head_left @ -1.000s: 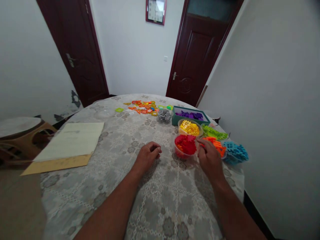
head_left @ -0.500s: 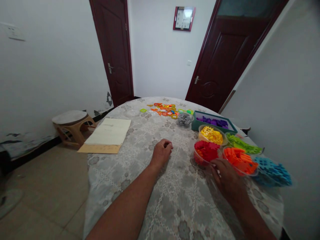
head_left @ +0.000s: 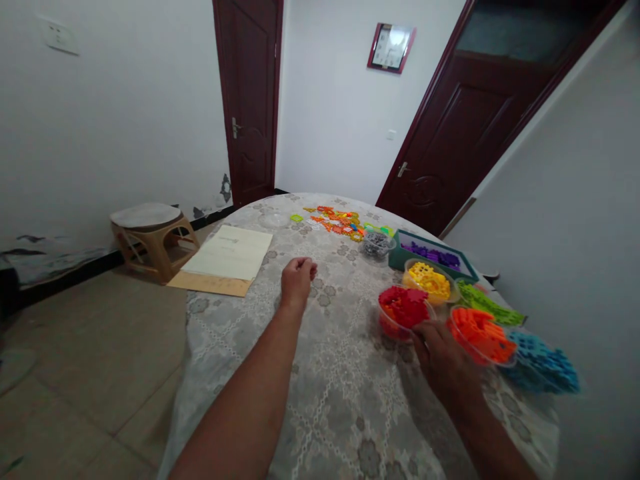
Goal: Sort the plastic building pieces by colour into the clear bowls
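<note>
My right hand (head_left: 443, 357) pinches the near right rim of a clear plastic bowl (head_left: 394, 331) heaped with red plastic building pieces (head_left: 406, 305). This bowl stands a little apart from its neighbours. Just right of my right hand is a bowl of orange pieces (head_left: 480, 333), and behind the red pieces is one of yellow pieces (head_left: 427, 281). My left hand (head_left: 297, 283) rests on the patterned tablecloth (head_left: 345, 373), left of the bowls, with its fingers curled closed. Whatever may be inside those fingers is hidden.
Blue pieces (head_left: 540, 363) and green pieces (head_left: 487, 303) lie at the right. A green box (head_left: 397, 257) holds purple pieces; a tub of grey pieces (head_left: 376, 244) stands beside it. Loose colourful pieces (head_left: 340, 221) lie at the back. Paper (head_left: 230, 253) sits left; a stool (head_left: 155, 243) stands beyond.
The bowl of red pieces has shifted left, away from the orange bowl, with my right hand on its rim. My left hand has moved left and farther forward. The view has turned somewhat.
</note>
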Demonstrator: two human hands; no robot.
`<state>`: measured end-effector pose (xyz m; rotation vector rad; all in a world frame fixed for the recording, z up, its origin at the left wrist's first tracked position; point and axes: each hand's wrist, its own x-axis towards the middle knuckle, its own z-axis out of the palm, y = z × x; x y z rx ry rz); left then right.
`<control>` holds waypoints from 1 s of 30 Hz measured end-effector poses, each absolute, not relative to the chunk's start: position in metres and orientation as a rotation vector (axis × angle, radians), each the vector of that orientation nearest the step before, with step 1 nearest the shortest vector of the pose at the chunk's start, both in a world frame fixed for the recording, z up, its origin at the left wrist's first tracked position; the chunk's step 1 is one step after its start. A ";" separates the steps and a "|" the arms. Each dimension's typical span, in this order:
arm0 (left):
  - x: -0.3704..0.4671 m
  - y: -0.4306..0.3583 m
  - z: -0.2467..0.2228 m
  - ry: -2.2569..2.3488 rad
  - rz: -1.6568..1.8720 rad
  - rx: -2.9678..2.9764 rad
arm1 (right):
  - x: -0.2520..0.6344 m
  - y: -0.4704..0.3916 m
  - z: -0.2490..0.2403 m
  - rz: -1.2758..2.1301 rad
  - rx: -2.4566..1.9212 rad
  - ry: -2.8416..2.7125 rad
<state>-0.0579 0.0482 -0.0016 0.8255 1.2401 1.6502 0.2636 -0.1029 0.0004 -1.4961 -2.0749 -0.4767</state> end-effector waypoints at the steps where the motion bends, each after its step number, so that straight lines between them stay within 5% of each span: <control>1: -0.064 0.050 -0.001 1.235 1.674 0.786 | 0.254 -0.103 0.004 -0.445 -1.488 -2.083; 8: -0.103 0.056 0.001 1.239 1.687 0.670 | 0.171 -0.095 0.043 0.104 -1.326 -2.082; 17: -0.108 0.059 -0.004 1.240 1.483 0.965 | 0.120 -0.016 0.017 1.556 -1.124 -1.017; 30: -0.095 0.054 -0.013 1.699 1.157 1.791 | 0.144 0.018 -0.029 1.838 -0.925 -0.497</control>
